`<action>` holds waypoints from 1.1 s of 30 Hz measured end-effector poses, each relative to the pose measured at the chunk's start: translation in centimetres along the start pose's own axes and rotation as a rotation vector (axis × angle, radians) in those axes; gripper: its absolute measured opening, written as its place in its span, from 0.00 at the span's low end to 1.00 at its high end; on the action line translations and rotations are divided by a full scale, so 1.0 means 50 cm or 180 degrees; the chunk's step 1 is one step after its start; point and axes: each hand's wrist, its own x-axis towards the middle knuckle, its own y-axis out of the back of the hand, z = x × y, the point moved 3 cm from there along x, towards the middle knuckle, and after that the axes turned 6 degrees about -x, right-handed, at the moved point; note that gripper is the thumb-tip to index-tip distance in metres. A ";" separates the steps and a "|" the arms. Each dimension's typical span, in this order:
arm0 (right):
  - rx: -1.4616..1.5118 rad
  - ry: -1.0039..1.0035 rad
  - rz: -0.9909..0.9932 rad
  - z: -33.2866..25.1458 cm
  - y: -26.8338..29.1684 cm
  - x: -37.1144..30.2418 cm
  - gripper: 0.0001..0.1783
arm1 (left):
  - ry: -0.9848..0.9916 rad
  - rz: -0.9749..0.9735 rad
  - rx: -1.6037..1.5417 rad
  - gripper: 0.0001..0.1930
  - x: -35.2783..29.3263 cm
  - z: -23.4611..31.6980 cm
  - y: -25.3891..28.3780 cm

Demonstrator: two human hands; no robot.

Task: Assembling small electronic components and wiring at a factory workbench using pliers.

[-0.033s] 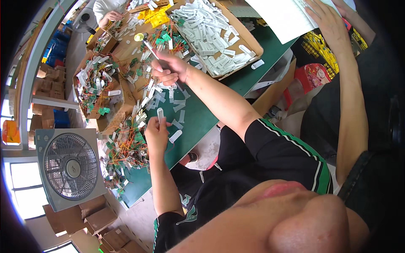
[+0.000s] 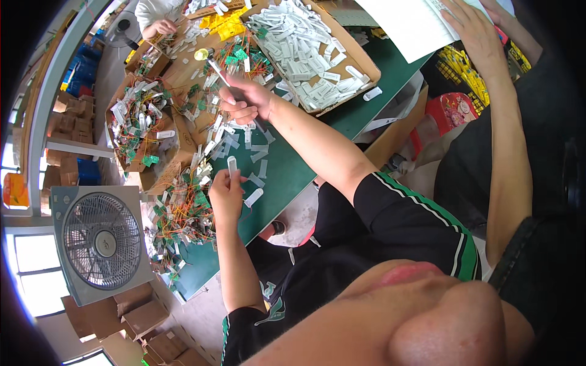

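Observation:
My left hand (image 2: 226, 195) is closed on a small white plastic casing (image 2: 232, 163), held upright between thumb and fingers over the table's near edge. Farther off, my right hand (image 2: 249, 101) is wrapped round a stick-like tool (image 2: 215, 66) with a dark handle, a pale shaft and a round yellowish end; its exact kind is unclear. Beneath and between the hands, several clear plastic strips (image 2: 263, 168) lie on the green table (image 2: 281, 178). A loose white casing (image 2: 254, 197) rests beside my left hand.
A cardboard tray (image 2: 373, 68) heaped with white casings stands at the back. Green circuit boards with wires (image 2: 183, 210) pile up at left, near a box fan (image 2: 105, 244). One co-worker's hand (image 2: 163, 27) is at the far left; another's (image 2: 479, 39) rests on white paper (image 2: 409, 27).

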 end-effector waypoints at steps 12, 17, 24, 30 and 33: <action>-0.0021 -0.0052 0.0190 0.009 0.002 -0.003 0.30 | -0.0313 0.0483 -0.0290 0.09 -0.003 -0.010 -0.004; -0.0241 -0.0092 0.0327 0.009 0.001 -0.003 0.31 | -0.0239 0.0415 -0.0138 0.08 -0.002 -0.010 -0.008; -0.0145 -0.0133 0.0265 0.014 0.003 -0.003 0.29 | -0.0550 0.0190 0.0741 0.10 0.002 -0.033 -0.016; -0.0265 -0.0159 0.0294 0.013 0.008 -0.001 0.28 | -0.0437 0.0368 0.0578 0.08 -0.006 -0.018 -0.022; -0.0321 -0.0161 0.0294 0.014 0.004 0.004 0.29 | -0.0396 0.0429 0.0578 0.07 -0.009 -0.018 -0.019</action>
